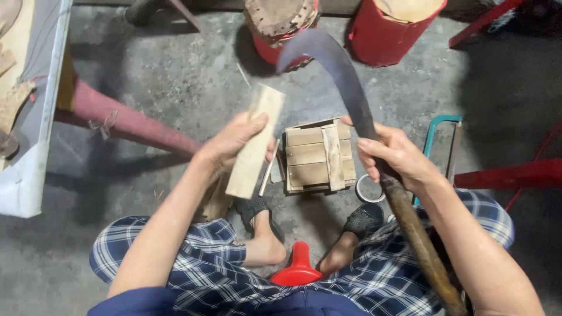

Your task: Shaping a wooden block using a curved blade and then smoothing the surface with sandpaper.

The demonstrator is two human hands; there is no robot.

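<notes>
Now both hands are gripping, blade raised, and the wood is looking uncut.

The left hand (234, 142) is wrapping its fingers around a pale flat wood piece (256, 140), holding it tilted just left of the small wooden crate (319, 155); its faces are showing no fresh cut that I can make out, so I judge the chopping is barely begun. The right hand (393, 157) is clenching the brown handle of a long curved billhook (351, 93) just right of the crate, the blade arching up and over it. Beyond the crate two red drums (386, 29) are standing on the concrete floor (175, 76); right of it a teal-framed saw (439, 140) is lying.
</notes>
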